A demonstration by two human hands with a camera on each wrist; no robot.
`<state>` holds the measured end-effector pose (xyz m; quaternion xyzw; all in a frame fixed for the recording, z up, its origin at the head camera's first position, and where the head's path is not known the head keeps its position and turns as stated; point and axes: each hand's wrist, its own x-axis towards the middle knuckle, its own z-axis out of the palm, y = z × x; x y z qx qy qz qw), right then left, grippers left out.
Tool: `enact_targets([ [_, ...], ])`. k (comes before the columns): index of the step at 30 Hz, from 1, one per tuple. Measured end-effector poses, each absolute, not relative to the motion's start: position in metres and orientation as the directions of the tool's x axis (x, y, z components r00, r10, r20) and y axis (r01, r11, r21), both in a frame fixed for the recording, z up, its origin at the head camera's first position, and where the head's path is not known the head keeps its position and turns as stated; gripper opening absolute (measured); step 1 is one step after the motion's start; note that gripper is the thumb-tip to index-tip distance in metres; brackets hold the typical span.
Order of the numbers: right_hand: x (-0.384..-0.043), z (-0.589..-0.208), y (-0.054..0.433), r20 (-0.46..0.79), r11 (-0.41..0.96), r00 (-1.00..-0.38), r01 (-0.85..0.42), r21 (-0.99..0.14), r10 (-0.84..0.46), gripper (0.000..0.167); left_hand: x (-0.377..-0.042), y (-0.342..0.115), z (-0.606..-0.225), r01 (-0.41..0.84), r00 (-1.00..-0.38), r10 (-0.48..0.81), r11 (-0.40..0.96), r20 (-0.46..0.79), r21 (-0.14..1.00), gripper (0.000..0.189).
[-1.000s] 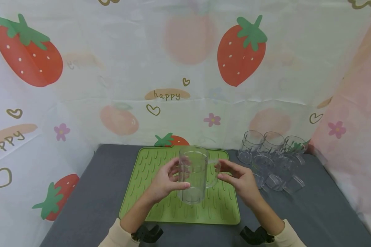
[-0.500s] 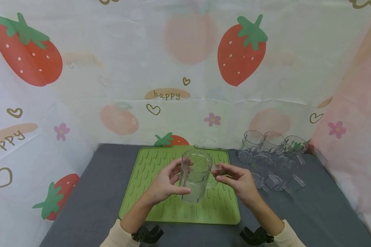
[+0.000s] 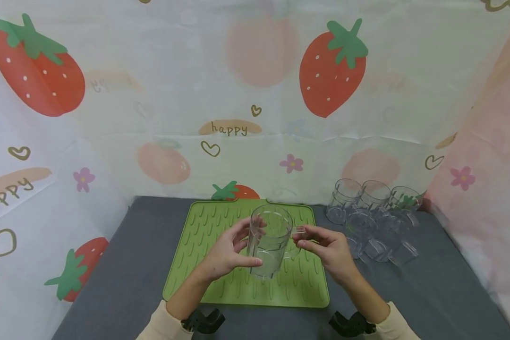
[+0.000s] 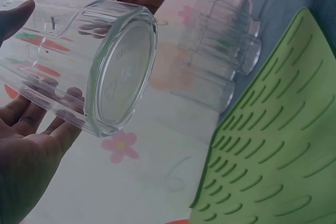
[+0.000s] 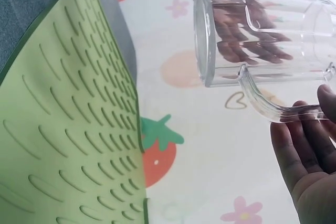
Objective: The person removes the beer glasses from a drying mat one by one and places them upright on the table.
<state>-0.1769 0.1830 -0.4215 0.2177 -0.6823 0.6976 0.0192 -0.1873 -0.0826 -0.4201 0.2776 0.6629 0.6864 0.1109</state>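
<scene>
A clear mug [image 3: 268,243] is held in the air above the green ridged mat [image 3: 221,283], its rim tipped toward the head camera. My left hand [image 3: 227,252] grips the mug's body, thumb on the near side and fingers round the far side. On the other side, my right hand [image 3: 329,248] pinches the mug's handle. The left wrist view shows the mug's round base [image 4: 126,80] turned toward that camera. In the right wrist view the curved handle [image 5: 273,106] lies between the right thumb and fingers.
Several more clear mugs [image 3: 376,198] stand close together at the back right of the dark grey table [image 3: 123,283]. Some seem to lie in front of them; their outlines overlap. A strawberry-print cloth [image 3: 174,94] hangs behind and at both sides.
Since a second ago the mug has tilted, its rim coming toward the head camera and slightly right. Both hands still hold it. Over the last half second hardly anything moved.
</scene>
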Motion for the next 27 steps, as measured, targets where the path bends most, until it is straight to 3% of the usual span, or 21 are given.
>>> enact_targets([
  [13, -0.177, -0.417, 0.186, 0.35, -0.059, -0.902, -0.347, -0.936, -0.252, 0.03, -0.187, -0.079, -0.42, 0.232, -0.816, 0.511, -0.135, 0.268, 0.963, 0.087],
  [27, -0.176, -0.41, 0.203, 0.448, -0.066, -0.854, -0.447, -0.892, -0.266, 0.036, -0.188, -0.082, -0.421, 0.261, -0.776, 0.574, -0.085, 0.262, 0.961, 0.079],
])
